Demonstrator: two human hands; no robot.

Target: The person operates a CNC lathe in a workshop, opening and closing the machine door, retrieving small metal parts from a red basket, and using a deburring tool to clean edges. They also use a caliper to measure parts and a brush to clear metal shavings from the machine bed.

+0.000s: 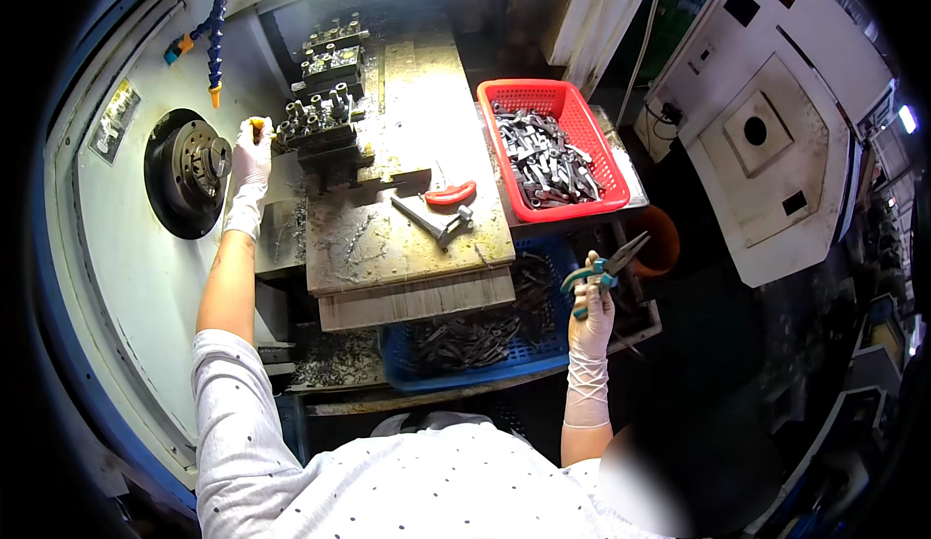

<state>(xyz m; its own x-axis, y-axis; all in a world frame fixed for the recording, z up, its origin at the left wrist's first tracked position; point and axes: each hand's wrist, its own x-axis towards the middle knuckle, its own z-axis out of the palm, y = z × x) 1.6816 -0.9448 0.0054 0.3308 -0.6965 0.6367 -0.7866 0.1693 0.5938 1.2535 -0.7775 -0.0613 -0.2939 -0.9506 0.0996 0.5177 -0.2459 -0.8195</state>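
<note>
My gloved right hand (589, 324) holds a pair of long-nose pliers (609, 269) with teal handles, their jaws pointing up and to the right. This hand is over the dark gap to the right of the blue basket. My left hand (250, 166), also gloved, is raised between the lathe chuck (197, 169) and a row of tool holders (320, 122). Its fingers are bent closed, with orange-brown at their tips. Whatever they grip is too small to make out.
On the worn board (407, 238) lie a T-shaped wrench (427, 221) and a red-handled tool (451, 193). A red basket (608, 156) of small metal parts stands to its right. Below sits a blue basket (398, 360) with more parts. A blue coolant hose (215, 45) hangs above the chuck.
</note>
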